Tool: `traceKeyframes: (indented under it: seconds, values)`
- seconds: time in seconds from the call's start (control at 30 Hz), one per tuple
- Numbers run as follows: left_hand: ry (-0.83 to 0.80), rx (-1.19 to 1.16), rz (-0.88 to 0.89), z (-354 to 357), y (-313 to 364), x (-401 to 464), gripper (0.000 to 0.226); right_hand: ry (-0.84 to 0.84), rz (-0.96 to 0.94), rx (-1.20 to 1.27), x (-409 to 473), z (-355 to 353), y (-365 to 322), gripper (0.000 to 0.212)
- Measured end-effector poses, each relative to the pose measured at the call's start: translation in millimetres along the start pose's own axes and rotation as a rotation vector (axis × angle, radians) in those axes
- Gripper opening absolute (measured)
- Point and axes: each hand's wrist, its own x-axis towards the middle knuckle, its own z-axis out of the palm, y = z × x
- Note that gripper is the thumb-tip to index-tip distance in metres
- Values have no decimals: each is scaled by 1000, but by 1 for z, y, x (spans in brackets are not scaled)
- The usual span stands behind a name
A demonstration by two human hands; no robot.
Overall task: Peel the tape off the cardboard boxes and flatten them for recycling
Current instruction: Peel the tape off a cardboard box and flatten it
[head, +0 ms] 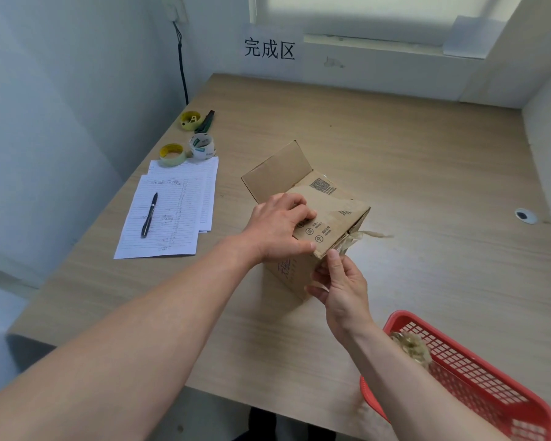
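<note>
A small brown cardboard box point(328, 202) stands on the wooden table point(411, 160), one top flap raised at the back. My left hand point(277, 227) lies over the box's near top, fingers curled on the flap and thumb along its edge. My right hand point(341, 288) is at the box's near right corner and pinches a strip of clear tape point(360, 237) that hangs loose from that corner and trails to the right.
A red plastic basket point(477, 370) with a wad of peeled tape stands at the table's near right edge. Lined paper sheets point(172, 214) with a pen point(149, 214) lie to the left. Three tape rolls point(201, 146) and a cutter sit behind them. A wall sign hangs at the back.
</note>
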Motion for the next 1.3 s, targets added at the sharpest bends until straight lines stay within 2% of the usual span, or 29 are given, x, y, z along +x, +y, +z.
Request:
traceKeyframes:
  seconds: [0.13, 0.23, 0.3, 0.37, 0.5, 0.63, 0.7, 0.77, 0.83, 0.9, 1.0, 1.1, 1.2, 1.3]
  values:
    - [17, 22, 15, 0, -2, 2, 63, 31, 14, 44, -1, 3, 3, 25]
    - [24, 22, 23, 0, -1, 2, 61, 57, 35, 81, -1, 4, 5, 24]
    - [30, 22, 31, 1, -2, 2, 62, 85, -6, 22, 1, 3, 6, 28]
    - [36, 24, 34, 1, -3, 2, 62, 136, -107, -193, 8, 0, 6, 34]
    - [46, 33, 39, 2, -3, 1, 62, 175, -255, -697, 14, -4, -10, 32]
    - [41, 41, 43, 1, -3, 1, 63, 145, -354, -869, 19, -14, -18, 41]
    - [37, 39, 44, 1, -3, 0, 63, 112, -389, -845, 20, -20, -16, 43]
    - [34, 37, 44, 0, -3, 1, 63, 97, -398, -718, 19, -22, -14, 42]
    - [31, 37, 44, -1, -3, 2, 63, 96, -414, -625, 15, -17, -13, 32]
    - [26, 36, 46, -2, -4, 3, 63, 85, -470, -682, 10, -15, -12, 17]
    - [20, 34, 48, -1, -5, 3, 63, 81, -612, -991, 8, -25, -10, 23]
    - [25, 30, 50, 0, -6, 3, 63, 30, -635, -1063, 8, -28, -16, 29]
    - [24, 25, 51, 0, -6, 3, 64, -8, -533, -913, 4, -23, -22, 25]
    - [20, 27, 55, -2, -6, 2, 64, 94, -381, -684, 3, -30, -32, 26]
